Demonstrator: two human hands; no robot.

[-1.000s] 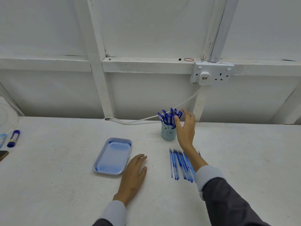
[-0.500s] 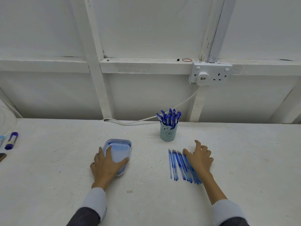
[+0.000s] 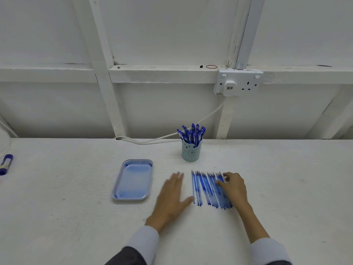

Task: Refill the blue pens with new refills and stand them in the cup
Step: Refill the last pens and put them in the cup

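Note:
Several blue pens (image 3: 191, 135) stand in a pale blue cup (image 3: 191, 152) at the back of the white table. In front of the cup lies a row of several blue refills (image 3: 205, 187), side by side. My right hand (image 3: 233, 186) rests on the right end of that row, fingers loosely curled over the refills; whether it holds one I cannot tell. My left hand (image 3: 172, 196) lies flat and blurred on the table just left of the row, fingers straight, its thumb near the leftmost refill.
A pale blue tray (image 3: 133, 181) lies left of my left hand. A white cable (image 3: 152, 140) runs along the wall from a socket (image 3: 238, 82). A blue-capped glue stick (image 3: 5, 163) lies at the far left edge.
My left hand has left the tray and slid right to the refills. My right hand stayed on the right end of the refill row.

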